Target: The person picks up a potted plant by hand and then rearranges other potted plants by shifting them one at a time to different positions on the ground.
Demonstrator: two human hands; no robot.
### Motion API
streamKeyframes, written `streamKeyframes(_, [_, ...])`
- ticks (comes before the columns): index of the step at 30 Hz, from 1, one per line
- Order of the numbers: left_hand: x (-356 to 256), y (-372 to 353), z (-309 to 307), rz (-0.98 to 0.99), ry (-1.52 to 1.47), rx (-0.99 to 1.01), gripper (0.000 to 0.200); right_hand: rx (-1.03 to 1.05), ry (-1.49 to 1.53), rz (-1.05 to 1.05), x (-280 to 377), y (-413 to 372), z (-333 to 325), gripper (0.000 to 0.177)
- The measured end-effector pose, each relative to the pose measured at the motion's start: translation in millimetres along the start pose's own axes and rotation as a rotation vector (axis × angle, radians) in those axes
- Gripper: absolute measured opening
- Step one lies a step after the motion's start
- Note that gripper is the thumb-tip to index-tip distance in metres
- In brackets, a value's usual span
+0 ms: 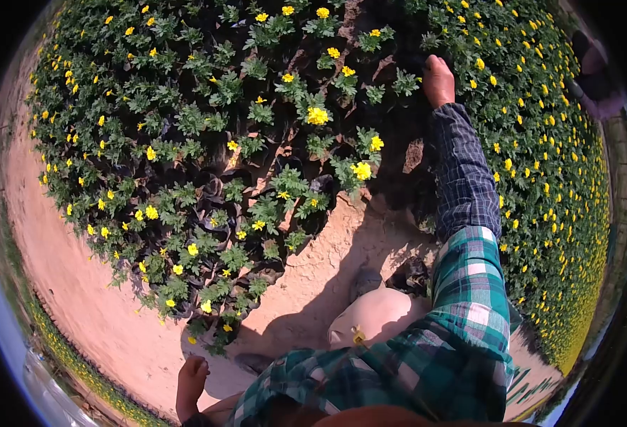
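Note:
My right hand (439, 82) is stretched far forward at the edge of the right-hand block of marigolds (541, 178). Its fingers are curled closed among dark shade and leaves, and whatever they grip is hidden. Just left of it stands a small green marigold plant (405, 83) without a visible bloom. Low on the left, near my body, my left hand (191, 381) is closed in a loose fist above bare soil, with nothing seen in it. Yellow-flowered marigolds (317, 116) in black nursery bags (320, 186) fill the ground ahead.
Bare, cracked soil (320, 263) runs between the plants and my legs. My bent knee (377, 317) is low in the centre. A dark shoe or foot and pinkish cloth, perhaps another person's (598, 78), show at the upper right. A dirt path (64, 263) curves along the left.

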State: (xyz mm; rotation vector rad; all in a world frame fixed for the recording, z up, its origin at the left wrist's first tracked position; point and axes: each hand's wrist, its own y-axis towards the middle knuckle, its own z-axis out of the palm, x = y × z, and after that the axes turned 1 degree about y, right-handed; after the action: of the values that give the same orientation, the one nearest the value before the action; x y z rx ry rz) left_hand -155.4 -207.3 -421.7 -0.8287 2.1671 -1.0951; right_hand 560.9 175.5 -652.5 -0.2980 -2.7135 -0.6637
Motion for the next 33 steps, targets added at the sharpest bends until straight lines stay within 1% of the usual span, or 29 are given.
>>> streamKeyframes(2, [4, 4, -3, 0.023, 0.034, 0.003, 0.021, 0.033, -0.042, -0.177, -2, 3, -15, 0.012])
streamKeyframes(3, [7, 6, -2, 0.017, 0.030, 0.008, 0.022, 0.124, -0.079, -0.160, 12, 6, -31, 0.014])
streamKeyframes(6, [6, 13, -2, 0.024, 0.050, 0.024, 0.024, 0.270, -0.048, -0.295, 20, 16, -37, 0.019])
streamKeyframes(7, [5, 15, -3, 0.023, 0.082, 0.030, 0.025, 0.343, -0.036, -0.299, 18, 17, -30, 0.022])
streamKeyframes(8, [3, 19, -4, 0.039, 0.086, 0.031, 0.025, 0.449, -0.106, -0.243, 18, 16, -24, 0.030])
streamKeyframes(10, [2, 21, -8, 0.076, 0.097, 0.015, 0.024, 0.328, -0.003, -0.177, 25, 1, -19, 0.036])
streamKeyframes(11, [-1, 19, -9, 0.077, 0.100, 0.010, 0.024, 0.196, 0.047, -0.099, 26, -9, -10, 0.037])
streamKeyframes(12, [-9, 17, -9, 0.130, 0.119, -0.012, 0.024, 0.195, 0.048, -0.093, 29, -18, -9, 0.037])
streamKeyframes(13, [-16, 17, -9, 0.184, 0.141, -0.030, 0.024, 0.092, 0.115, -0.045, 32, -30, -8, 0.035])
streamKeyframes(14, [-21, 18, -8, 0.184, 0.155, -0.023, 0.024, -0.009, 0.180, 0.008, 35, -45, -9, 0.032])
streamKeyframes(16, [-29, 16, -4, 0.252, 0.187, -0.033, 0.025, -0.069, 0.169, -0.045, 53, -74, -28, 0.026])
streamKeyframes(18, [-44, 12, -1, 0.268, 0.235, 0.012, 0.025, -0.034, 0.239, -0.047, 66, -105, -49, 0.022])
streamKeyframes(20, [-52, 11, 0, 0.385, 0.386, 0.004, 0.026, 0.061, 0.264, 0.016, 75, -132, -67, 0.020])
streamKeyframes(22, [-64, 9, 1, 0.430, 0.386, -0.020, 0.026, 0.138, 0.285, 0.028, 84, -154, -82, 0.019])
streamKeyframes(24, [-64, 13, -1, 0.473, 0.381, -0.045, 0.026, 0.221, 0.337, 0.001, 103, -167, -102, 0.019])
streamKeyframes(26, [-55, 22, -11, 0.347, 0.398, 0.053, 0.028, 0.267, 0.367, -0.044, 123, -179, -115, 0.018])
streamKeyframes(28, [-69, 11, -15, 0.405, 0.329, 0.009, 0.029, 0.368, 0.405, 0.012, 144, -191, -126, 0.014])
streamKeyframes(30, [-75, 9, -18, 0.538, 0.456, -0.069, 0.029, 0.445, 0.353, 0.028, 147, -216, -115, 0.013])
streamKeyframes(31, [-69, 13, -21, 0.600, 0.450, -0.075, 0.027, 0.528, 0.318, 0.095, 157, -226, -117, 0.014])
streamKeyframes(32, [-98, -17, -16, 0.616, 0.455, -0.149, 0.026, 0.610, 0.279, 0.167, 168, -237, -119, 0.017])
streamKeyframes(33, [-127, -47, -11, 0.630, 0.458, -0.225, 0.025, 0.630, 0.303, 0.210, 176, -250, -116, 0.021])
